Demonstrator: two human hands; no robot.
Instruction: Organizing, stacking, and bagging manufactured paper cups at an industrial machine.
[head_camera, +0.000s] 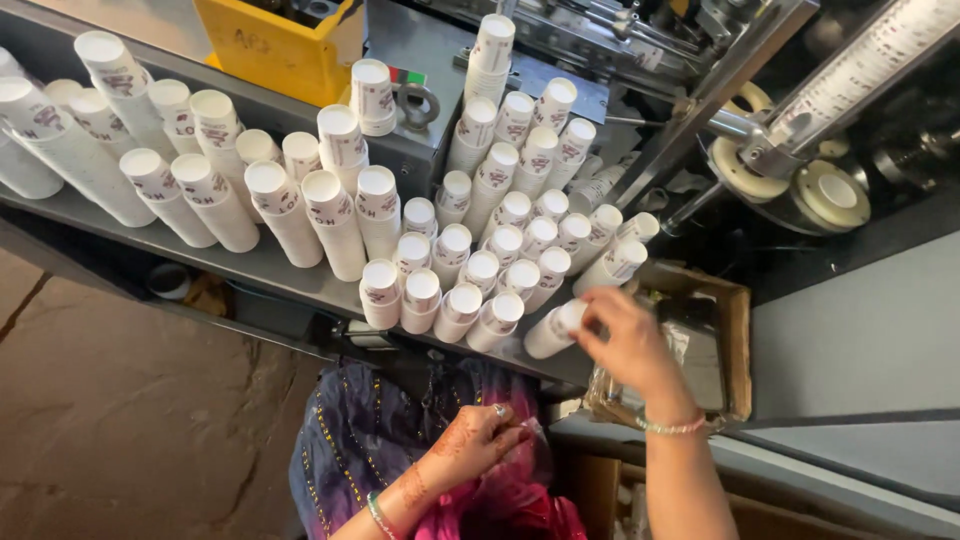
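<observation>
A worker's right hand (628, 345) closed its fingers around a stack of white paper cups (553, 331) at the shelf's (250, 270) near edge, beside other upturned stacks; steadying it meant gripping near the base. The left hand (478, 440) rested curled against purple cloth (350, 430).

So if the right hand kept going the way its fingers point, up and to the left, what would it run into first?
The right hand already touches a stack of white paper cups. Going on, it would probably meet the neighbouring cup stacks packed on the grey shelf, though depth is hard to judge.
</observation>
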